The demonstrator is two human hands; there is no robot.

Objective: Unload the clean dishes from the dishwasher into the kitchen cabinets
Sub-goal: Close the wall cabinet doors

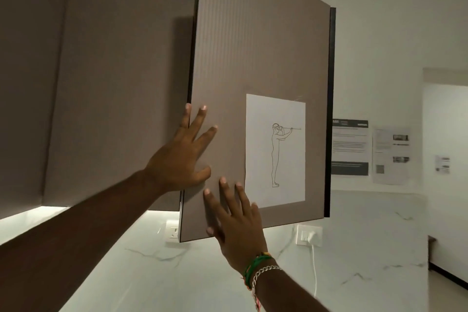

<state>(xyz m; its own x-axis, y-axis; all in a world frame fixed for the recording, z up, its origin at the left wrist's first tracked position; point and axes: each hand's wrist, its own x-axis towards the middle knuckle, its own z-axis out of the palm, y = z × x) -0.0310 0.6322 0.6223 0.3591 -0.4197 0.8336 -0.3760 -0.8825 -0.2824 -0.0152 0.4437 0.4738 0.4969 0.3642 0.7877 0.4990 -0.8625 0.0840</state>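
A taupe upper cabinet door [253, 45] stands partly swung out from the wall cabinets, hinged at its right edge. My left hand [182, 157] lies flat on the door near its free left edge, fingers spread. My right hand [235, 225] presses flat on the door's lower part, fingers apart, with bracelets at the wrist. Neither hand holds anything. No dishes or dishwasher are in view, and the cabinet's inside is hidden behind the door.
A white sheet with a line drawing of a figure [276, 149] is taped to the door. Closed cabinets [114, 83] run to the left. The marble wall carries sockets, one with a plugged white charger [310, 235]. Printed notices [350, 147] hang at right.
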